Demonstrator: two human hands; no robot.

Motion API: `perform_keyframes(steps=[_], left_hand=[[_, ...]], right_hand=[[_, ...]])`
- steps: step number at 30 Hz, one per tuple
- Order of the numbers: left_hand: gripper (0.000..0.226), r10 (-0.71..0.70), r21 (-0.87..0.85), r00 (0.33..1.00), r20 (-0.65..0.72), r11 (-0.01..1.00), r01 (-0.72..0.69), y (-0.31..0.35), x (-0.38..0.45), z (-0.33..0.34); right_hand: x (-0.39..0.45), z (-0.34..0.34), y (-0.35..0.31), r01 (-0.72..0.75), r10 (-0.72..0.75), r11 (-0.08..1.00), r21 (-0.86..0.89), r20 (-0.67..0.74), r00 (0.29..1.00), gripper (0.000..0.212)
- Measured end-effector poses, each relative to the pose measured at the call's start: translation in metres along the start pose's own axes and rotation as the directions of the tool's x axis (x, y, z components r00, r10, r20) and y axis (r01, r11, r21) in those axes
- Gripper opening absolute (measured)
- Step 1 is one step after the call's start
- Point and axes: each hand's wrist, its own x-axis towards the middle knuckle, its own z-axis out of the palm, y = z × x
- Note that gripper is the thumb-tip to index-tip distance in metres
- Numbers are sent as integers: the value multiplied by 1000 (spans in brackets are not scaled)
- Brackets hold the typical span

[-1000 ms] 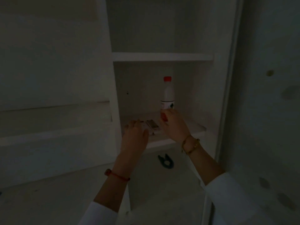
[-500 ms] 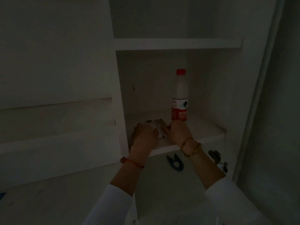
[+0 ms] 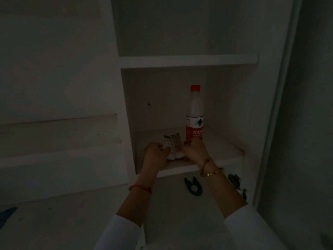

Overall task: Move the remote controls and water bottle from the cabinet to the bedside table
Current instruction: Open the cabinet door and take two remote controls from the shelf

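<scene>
— both hands are in the cabinet niche. how are they set?

— left hand is curled, fingers bent inward, pressed against the left side of the remote controls. right hand is cupped against their right side, fingers pointing up toward the back wall. the two hands bracket the pair between them; whether either has truly clamped on, i cannot tell in this dim light.

— and the remotes themselves?

— two pale ones lying flat on the lower shelf, side by side and touching, long axes running front to back, rounded near ends toward the person, darker far ends toward the rear.

— the water bottle?

— upright on the same shelf, red cap on top, red label low, just behind the right hand's fingertips. touching or not, i cannot tell.

— what changed from half a second ago?

— little. the hands sat around the remotes then too; the right hand's fingers now reach slightly further back toward the bottle's base. a second ago the right hand was up at the bottle's label and the left was only arriving at the remotes.

— anything else in view?

— red string on the left wrist, gold bracelets on the right, white sleeves. below the shelf, a dark clip lies on the lower surface.
</scene>
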Motion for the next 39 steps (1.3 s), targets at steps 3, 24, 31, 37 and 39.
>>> perform_keyframes(steps=[3, 24, 31, 37, 39], left_hand=[[17, 1, -66, 1000, -4, 998, -1, 0, -14, -2], [30, -271, -506, 951, -151, 847, 161, -50, -242, -66], [32, -423, -531, 854, -302, 819, 217, -83, -327, -99], [34, -516, -545, 726, -454, 806, 232, -111, -392, -131], [35, -542, -557, 679, -495, 798, 231, -117, -414, -141]], right_hand=[[-14, -8, -5, 39, -40, 991, 132, 10, 999, 27], [-198, 21, -2, -11, -153, 940, 341, 451, 879, 35], [-262, 65, -5, 7, -237, 935, 355, 609, 757, 33], [-316, 106, -18, 0, -293, 932, 362, 753, 589, 37], [-334, 120, -24, 6, -314, 930, 368, 786, 533, 37]])
